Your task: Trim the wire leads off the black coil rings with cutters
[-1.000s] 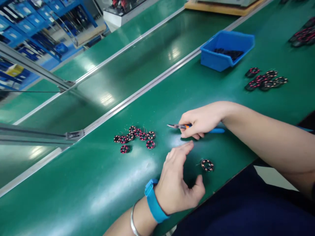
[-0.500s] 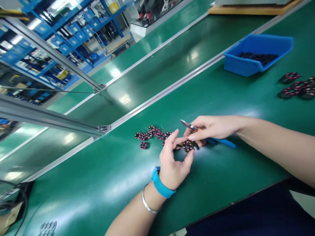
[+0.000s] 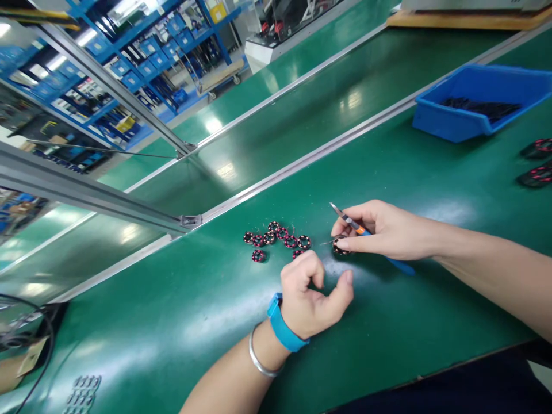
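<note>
Between the thumb and fingers of my right hand point(image 3: 375, 230) is a small dark round coil point(image 3: 341, 246) with thin wire ends pointing left. The same hand also holds cutters point(image 3: 352, 223) with orange and blue handles, their metal tip pointing up and left. My left hand point(image 3: 314, 290), with a blue band and a silver bangle at the wrist, holds nothing; its fingers are curled and its thumb stands apart. Beyond it on the green table point(image 3: 172, 322) lie several small ring-shaped coils point(image 3: 282, 233), pink and black or copper-coloured.
A blue bin point(image 3: 452, 119) with dark parts stands at the upper right. More black-and-pink pieces point(image 3: 537, 175) lie at the right edge. Metal framing point(image 3: 129, 210) crosses the left. Small metal parts point(image 3: 81, 397) and a black cable point(image 3: 50, 339) are at the lower left.
My left hand has let go of the coil and moved away from it; the coil is now in my right hand. The view has shifted, so the bin appears further right.
</note>
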{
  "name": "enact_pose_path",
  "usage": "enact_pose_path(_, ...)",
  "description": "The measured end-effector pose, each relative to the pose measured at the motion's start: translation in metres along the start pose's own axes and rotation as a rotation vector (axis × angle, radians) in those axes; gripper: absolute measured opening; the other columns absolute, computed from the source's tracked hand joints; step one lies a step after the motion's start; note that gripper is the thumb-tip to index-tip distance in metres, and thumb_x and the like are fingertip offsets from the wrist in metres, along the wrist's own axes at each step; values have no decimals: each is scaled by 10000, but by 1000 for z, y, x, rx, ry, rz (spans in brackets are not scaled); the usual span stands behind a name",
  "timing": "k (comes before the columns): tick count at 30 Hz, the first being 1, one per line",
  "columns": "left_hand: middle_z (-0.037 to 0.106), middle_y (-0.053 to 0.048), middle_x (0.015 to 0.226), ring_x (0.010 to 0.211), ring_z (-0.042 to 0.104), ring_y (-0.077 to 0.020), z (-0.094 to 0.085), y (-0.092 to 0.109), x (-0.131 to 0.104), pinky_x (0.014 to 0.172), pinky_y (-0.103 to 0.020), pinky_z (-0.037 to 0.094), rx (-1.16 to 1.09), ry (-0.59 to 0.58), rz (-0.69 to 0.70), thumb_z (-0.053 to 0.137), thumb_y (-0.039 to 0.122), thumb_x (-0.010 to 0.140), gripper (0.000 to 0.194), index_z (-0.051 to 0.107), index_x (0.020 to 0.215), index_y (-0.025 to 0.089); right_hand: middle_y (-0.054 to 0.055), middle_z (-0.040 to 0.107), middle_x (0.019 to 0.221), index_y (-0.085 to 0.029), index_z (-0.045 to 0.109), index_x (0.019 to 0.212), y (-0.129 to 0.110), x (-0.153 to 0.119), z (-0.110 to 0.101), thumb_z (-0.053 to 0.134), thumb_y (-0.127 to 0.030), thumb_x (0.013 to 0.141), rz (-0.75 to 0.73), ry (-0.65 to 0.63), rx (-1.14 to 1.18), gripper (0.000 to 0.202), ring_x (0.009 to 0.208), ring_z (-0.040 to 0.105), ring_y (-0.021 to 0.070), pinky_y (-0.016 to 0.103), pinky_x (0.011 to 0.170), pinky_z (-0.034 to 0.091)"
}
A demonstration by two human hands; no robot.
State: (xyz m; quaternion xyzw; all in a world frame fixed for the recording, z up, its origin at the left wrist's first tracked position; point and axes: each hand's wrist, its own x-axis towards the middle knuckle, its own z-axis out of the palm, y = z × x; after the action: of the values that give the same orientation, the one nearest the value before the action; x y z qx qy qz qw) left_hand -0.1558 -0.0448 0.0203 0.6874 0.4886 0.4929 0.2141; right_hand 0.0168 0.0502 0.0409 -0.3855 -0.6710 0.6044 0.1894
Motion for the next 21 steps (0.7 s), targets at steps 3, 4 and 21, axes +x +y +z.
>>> enact_pose_path(3, 447, 59, 665, 496, 359, -72, 0, -1, 0, 447, -215, 305, -104, 68, -168, 753, 340, 762, 345, 429, 769, 221, 16, 630, 708, -182, 683, 770, 0, -2, 4, 724, -428, 676, -43, -14, -7, 266, 669, 542, 161, 306, 658, 451)
enact_pose_path(4, 458, 56, 691, 500, 362, -70, 0, -1, 1, 443, -209, 308, -114, 43, -202, 745, 366, 777, 328, 456, 820, 217, 16, 629, 708, -180, 682, 772, -1, -3, 6, 719, -416, 685, -50, -30, -7, 253, 670, 540, 161, 304, 654, 449)
enact_pose_path(21, 460, 50, 611, 507, 412, -74, -9, 1, 11, 486, -196, 344, -87, -112, -125, 583, 207, 875, 135, 509, 763, 192, 9, 637, 707, -174, 674, 780, -5, -6, 9, 688, -382, 692, -6, -117, 25, 227, 646, 547, 146, 292, 610, 438)
